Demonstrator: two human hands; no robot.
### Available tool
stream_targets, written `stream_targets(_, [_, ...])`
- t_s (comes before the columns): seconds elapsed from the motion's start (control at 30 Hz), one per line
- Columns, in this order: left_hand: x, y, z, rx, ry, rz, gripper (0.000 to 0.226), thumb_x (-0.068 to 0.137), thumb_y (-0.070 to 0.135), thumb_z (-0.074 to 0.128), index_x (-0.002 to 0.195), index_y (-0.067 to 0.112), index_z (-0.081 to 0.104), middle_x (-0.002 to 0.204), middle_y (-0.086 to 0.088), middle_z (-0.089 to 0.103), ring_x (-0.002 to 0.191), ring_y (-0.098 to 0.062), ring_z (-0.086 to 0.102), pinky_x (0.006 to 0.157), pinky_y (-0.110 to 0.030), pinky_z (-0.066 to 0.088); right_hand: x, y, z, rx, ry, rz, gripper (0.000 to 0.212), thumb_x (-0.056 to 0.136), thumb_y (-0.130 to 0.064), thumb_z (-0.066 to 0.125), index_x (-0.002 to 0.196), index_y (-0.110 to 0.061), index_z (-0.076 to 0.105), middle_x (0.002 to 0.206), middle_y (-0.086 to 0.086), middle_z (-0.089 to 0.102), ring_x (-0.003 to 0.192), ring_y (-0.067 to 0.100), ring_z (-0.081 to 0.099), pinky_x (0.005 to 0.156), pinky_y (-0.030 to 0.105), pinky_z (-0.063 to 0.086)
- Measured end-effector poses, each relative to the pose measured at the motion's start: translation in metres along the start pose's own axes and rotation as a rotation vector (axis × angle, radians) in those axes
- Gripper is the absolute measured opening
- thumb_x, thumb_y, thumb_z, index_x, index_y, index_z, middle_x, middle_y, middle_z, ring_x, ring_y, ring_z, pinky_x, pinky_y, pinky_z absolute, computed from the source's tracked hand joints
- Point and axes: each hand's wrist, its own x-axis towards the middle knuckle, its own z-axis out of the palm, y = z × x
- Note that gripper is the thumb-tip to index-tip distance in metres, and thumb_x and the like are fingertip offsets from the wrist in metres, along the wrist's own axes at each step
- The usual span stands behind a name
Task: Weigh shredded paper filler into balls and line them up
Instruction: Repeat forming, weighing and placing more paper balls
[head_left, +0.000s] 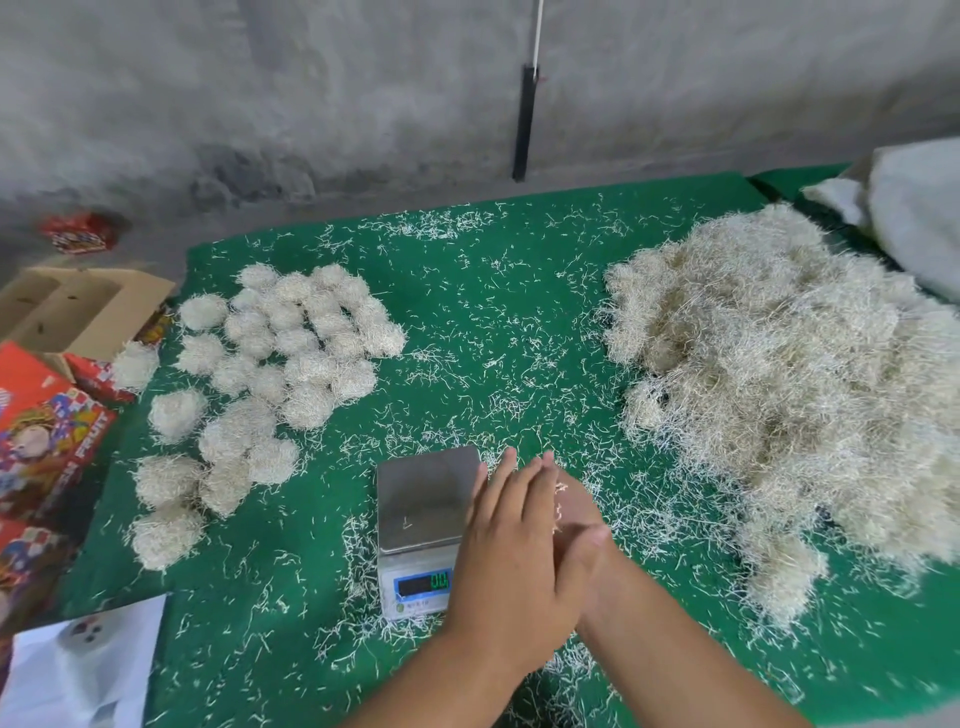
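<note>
Shredded paper filler (789, 395) lay heaped at the right of my green bench (467, 332), with finished balls (280, 358) lined up at the left. My left hand (511, 545) and right hand (579, 519) pressed palms together, fingers straight, beside the scale (423, 504); only a few shreds showed between them.

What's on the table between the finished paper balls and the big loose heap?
In the head view, only green cloth strewn with stray paper shreds lies between the balls and the heap. The scale sits nearer the person.
</note>
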Motion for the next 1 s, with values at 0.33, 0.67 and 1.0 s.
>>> stream_targets(0.33, [0.022,-0.001,0.006,-0.06,0.165,-0.153,0.034,0.103,0.052,0.042,0.084,0.027,0.055,0.085,0.006,0.064,0.08,-0.018,0.057,0.071,-0.039,0.046,-0.008,0.014,-0.007,0.042,-0.192,0.114,0.073,0.104,-0.066,0.044,0.123,0.0,0.069,0.137,0.027,0.057,0.139,0.04,0.047,0.128,0.05,0.025])
stream_targets(0.67, [0.032,-0.011,-0.001,-0.308,0.209,-0.264,0.035,0.103,0.038,0.044,0.07,0.025,0.045,0.056,0.001,0.051,0.052,-0.018,0.041,0.053,-0.038,0.028,-0.009,0.008,0.0,0.024,-0.053,0.212,0.064,0.095,-0.063,0.065,0.143,-0.021,0.057,0.109,0.015,0.075,0.102,0.033,0.076,0.077,0.045,0.063])
stream_targets(1.0, [0.024,-0.007,-0.009,-0.475,0.162,-0.345,0.043,0.091,0.025,0.034,0.121,0.046,0.058,0.071,0.006,0.061,0.075,-0.009,0.056,0.074,-0.038,0.045,-0.012,0.017,0.008,0.06,-0.1,0.275,0.046,0.098,-0.058,0.059,0.104,-0.014,0.072,0.101,0.011,0.073,0.096,0.03,0.076,0.079,0.043,0.062])
